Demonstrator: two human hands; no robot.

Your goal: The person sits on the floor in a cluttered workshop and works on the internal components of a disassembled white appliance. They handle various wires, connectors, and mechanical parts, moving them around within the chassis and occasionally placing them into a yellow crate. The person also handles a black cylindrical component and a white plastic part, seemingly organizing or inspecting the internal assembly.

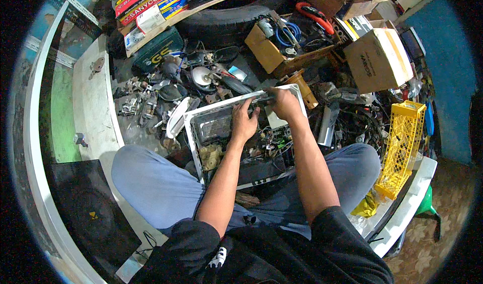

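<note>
Both hands work inside the opened white casing point(193, 143) on the lap: left hand point(244, 122) steadies it, right hand point(283, 104) fingers clamped on a thin tool point(256, 98) at its far rim.

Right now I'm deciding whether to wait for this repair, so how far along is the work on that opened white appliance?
Done: the white casing lies open, with wiring and parts exposed. In hand: the left hand and right hand both grip a dark flat part at the casing's far edge. Left: the wiring is still loose and the casing unclosed, so it looks mid-job.
</note>
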